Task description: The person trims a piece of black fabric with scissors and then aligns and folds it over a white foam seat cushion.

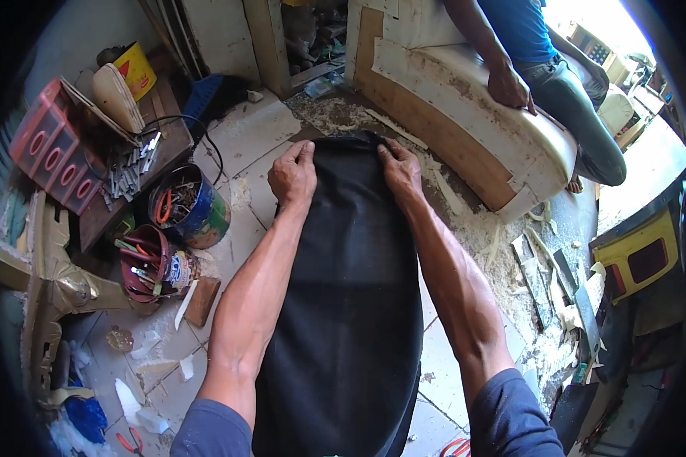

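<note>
The left hand (294, 174) and the right hand (402, 167) pinch—thumbs against fingers—the far corners of a long, rounded piece of black sheet material (344, 297). Its far edge spans the gap between the fingertips; its body runs back toward the person between both forearms. Pale tiled floor (436, 381) shows along both sides, bounded left by a round, paint-stained bucket (215, 221), right by a curved, cream-covered wooden seat frame (442, 152).

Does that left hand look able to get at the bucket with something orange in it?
Probably yes, once freed: the left hand is gripping the black fabric, so it would likely have to let go first. Nothing seems to stand between it and the bucket.
</note>
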`<move>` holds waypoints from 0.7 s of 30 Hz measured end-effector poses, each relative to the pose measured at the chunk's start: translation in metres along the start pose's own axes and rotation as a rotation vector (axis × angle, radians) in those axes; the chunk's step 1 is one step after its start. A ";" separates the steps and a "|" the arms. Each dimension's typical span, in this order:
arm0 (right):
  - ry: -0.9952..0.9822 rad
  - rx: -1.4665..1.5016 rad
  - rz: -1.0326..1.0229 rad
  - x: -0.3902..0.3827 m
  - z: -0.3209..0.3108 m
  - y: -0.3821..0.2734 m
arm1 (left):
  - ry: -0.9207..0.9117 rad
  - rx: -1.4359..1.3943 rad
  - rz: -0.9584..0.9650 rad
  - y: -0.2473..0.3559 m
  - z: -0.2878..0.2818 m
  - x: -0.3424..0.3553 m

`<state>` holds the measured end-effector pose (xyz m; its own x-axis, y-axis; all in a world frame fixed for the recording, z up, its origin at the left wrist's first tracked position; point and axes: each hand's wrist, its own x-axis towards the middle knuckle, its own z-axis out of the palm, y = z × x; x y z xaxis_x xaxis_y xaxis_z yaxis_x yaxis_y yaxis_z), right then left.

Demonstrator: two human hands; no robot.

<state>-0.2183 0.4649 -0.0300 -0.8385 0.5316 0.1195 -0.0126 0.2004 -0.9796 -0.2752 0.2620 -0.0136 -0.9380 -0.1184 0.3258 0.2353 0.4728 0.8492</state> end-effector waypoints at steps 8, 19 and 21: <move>-0.062 -0.331 0.207 -0.083 -0.029 -0.031 | -0.257 0.168 -0.006 -0.019 -0.050 -0.026; -0.263 -0.128 0.863 -0.437 -0.151 -0.036 | -0.868 -0.335 -0.930 -0.097 -0.344 -0.274; -0.296 0.046 0.948 -0.456 -0.148 -0.057 | -0.897 -0.367 -0.957 -0.103 -0.357 -0.286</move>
<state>0.2453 0.3325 -0.0047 -0.6151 0.2275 -0.7549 0.7173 -0.2362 -0.6556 0.0592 -0.0645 -0.0458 -0.5792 0.4041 -0.7080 -0.6732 0.2527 0.6949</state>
